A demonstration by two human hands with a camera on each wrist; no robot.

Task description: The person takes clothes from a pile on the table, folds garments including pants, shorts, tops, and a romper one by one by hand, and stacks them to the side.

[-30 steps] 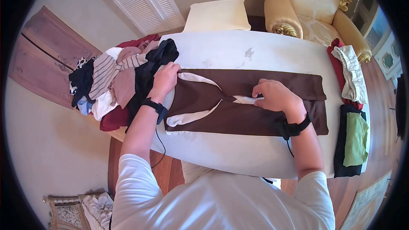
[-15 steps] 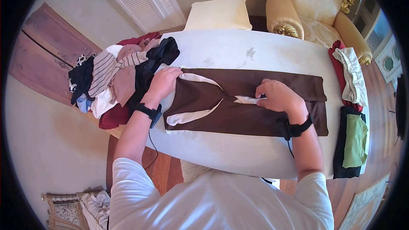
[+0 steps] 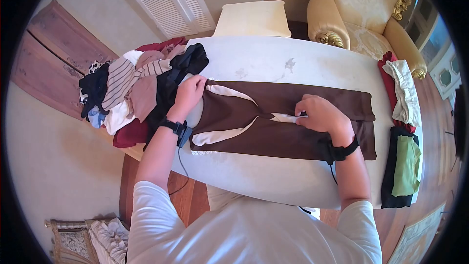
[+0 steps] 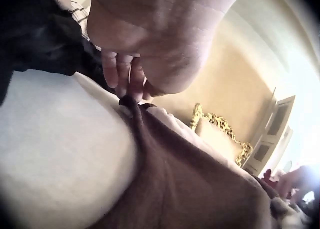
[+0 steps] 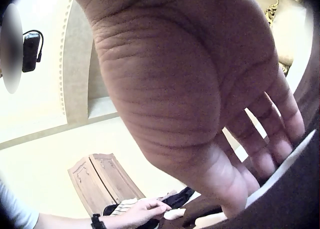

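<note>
The brown cloth lies flat on the counter, beside a heap of clothes. The left hand pinches its far corner; the right hand pinches its white middle strip.

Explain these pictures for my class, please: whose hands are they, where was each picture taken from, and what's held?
There is no machine: a person works with two bare hands. The wide picture comes from a camera on the head, looking forward and down. The two close ones come from cameras on the wrists, each looking at its own hand.

On the white table a brown garment with pale trim lies spread out. To the person's left is a clothes heap; to the right, a white piece and a green piece.

The left hand pinches the garment's far left corner. The right hand touches the trim; whether it grips is hard to tell.
</note>
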